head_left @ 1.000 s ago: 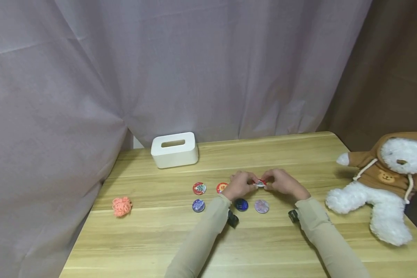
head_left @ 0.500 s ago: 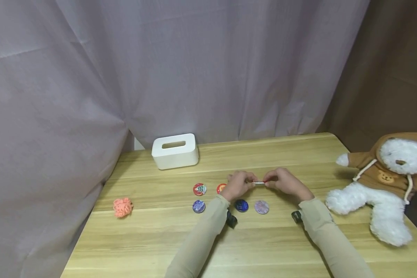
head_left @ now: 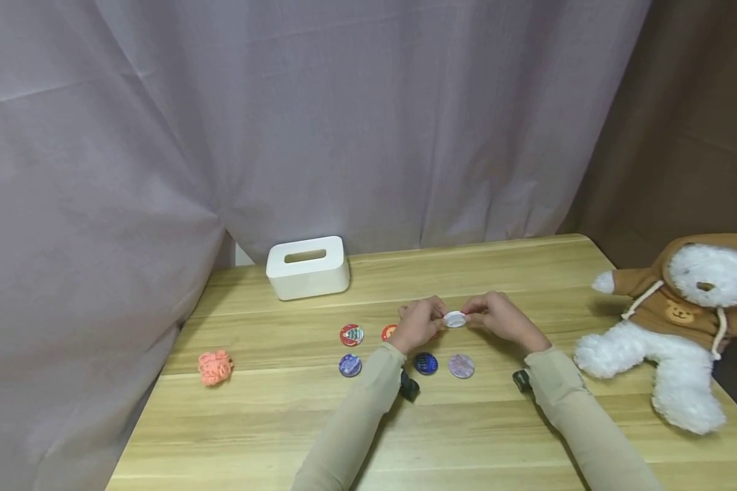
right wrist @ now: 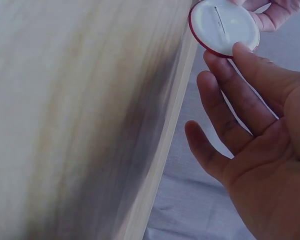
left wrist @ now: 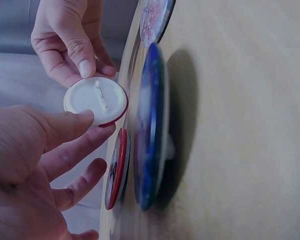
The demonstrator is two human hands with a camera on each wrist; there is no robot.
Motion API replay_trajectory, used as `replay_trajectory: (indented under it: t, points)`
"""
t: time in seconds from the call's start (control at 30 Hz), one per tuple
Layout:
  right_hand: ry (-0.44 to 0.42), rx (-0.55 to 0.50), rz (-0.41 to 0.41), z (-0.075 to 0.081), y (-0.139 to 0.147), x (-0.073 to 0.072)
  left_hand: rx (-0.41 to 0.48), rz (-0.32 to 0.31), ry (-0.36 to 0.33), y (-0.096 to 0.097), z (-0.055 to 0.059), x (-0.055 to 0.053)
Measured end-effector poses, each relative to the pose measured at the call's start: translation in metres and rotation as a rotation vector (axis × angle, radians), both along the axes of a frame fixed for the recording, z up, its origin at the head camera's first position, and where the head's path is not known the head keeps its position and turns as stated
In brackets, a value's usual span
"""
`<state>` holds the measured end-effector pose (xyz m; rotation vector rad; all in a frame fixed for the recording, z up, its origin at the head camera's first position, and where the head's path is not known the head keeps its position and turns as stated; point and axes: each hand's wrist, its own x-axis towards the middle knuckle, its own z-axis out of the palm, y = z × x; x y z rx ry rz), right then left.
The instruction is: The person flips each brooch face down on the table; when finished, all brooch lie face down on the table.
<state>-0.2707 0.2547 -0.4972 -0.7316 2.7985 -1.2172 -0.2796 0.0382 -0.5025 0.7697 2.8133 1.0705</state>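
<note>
Between both hands is a round pin-back button badge [head_left: 455,319], its white back turned up toward the head camera. The left wrist view shows the safety pin across the badge's back [left wrist: 80,97] and a red rim. My left hand [head_left: 419,327] pinches one side with thumb and forefinger. On the opposite edge, the thumb and fingers of my right hand [head_left: 505,322] pinch it too; in the right wrist view this hand's other fingers [right wrist: 225,107] are spread. Below the left hand lie a dark blue badge [head_left: 426,363] and a red-edged badge [left wrist: 121,165], partly covered in the head view.
On the wooden table [head_left: 252,436] lie a red tree badge [head_left: 352,335], a red-orange badge [head_left: 389,332], a purple-blue badge [head_left: 350,365] and a pale pink badge [head_left: 461,366]. Around them are coral yarn [head_left: 215,368], a white tissue box [head_left: 308,276] and a teddy bear [head_left: 682,327].
The held badge has turned over, from its red printed face through edge-on to its white back. Both hands keep hold of it and have shifted only slightly.
</note>
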Motion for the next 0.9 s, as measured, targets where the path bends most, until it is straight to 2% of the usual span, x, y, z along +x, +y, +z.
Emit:
replay_trajectory:
  t: [0.23,0.5,0.9]
  points:
    - [-0.023,0.033,-0.02,0.002,-0.004,-0.002,0.002,0.016,-0.002,0.002,0.0,-0.001]
    - [-0.062,0.016,-0.027,0.005,-0.01,0.0,0.001,0.023,0.008,0.005,0.001,-0.004]
    - [-0.029,0.096,-0.014,0.005,-0.013,-0.002,-0.167,0.019,0.125,0.011,-0.001,-0.005]
